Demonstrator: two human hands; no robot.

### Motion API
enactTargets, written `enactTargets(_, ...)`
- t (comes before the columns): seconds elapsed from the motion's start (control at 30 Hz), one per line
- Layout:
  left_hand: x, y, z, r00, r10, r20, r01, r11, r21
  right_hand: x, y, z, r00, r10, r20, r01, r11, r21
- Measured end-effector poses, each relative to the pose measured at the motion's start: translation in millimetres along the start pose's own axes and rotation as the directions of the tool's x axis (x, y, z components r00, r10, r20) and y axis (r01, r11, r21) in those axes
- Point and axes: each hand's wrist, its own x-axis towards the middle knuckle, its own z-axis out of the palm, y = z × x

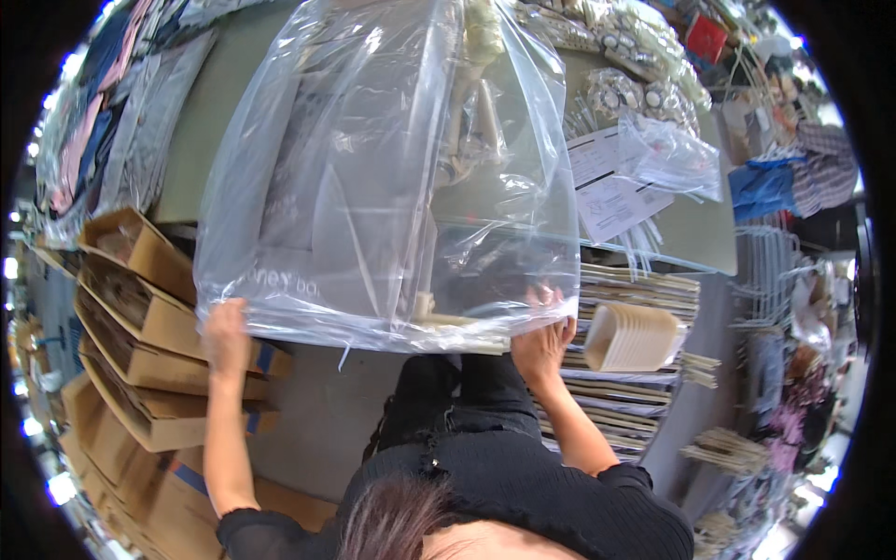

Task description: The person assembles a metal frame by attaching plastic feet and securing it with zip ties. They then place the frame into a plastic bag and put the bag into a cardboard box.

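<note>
A large clear plastic bag (373,168) lies across the table in front of me, with its near edge hanging over the table's front. Through it show a flat grey panel (359,224) and pale jointed bars (485,121) with straps or fittings. My left hand (227,338), slightly blurred, is closed on the bag's near left corner. At the near right corner my right hand (541,350) pinches the bag's edge; some of its fingers show through the plastic. A pale bar (457,322) runs along the near edge between both hands.
Open cardboard boxes (140,308) stand at the left. To the right are stacked pale bars (616,401) with nested beige trays (635,338). Printed sheets (607,182) and small plastic bags (667,154) lie on the green table (691,229). Bagged garments (149,121) fill the far left.
</note>
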Motion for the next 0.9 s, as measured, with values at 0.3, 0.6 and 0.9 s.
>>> enactTargets(0.3, -54, -78, 135, 0.304, -0.942, 0.145, 0.111, -0.117, -0.987, -21, 24, -46, 0.729, -0.665, 0.164, 0.659, 0.746, 0.096)
enactTargets(0.6, -48, 171, 211, 0.437, -0.253, 0.863, 0.016, -0.957, -0.288, -13, -15, -10, 0.992, -0.121, -0.021, 0.122, 0.956, 0.265)
enactTargets(0.9, -83, 170, 180, 0.297, -0.410, 0.862, -0.285, -0.900, -0.330, -87, 35, -36, 0.908, -0.390, -0.151, 0.416, 0.806, 0.420)
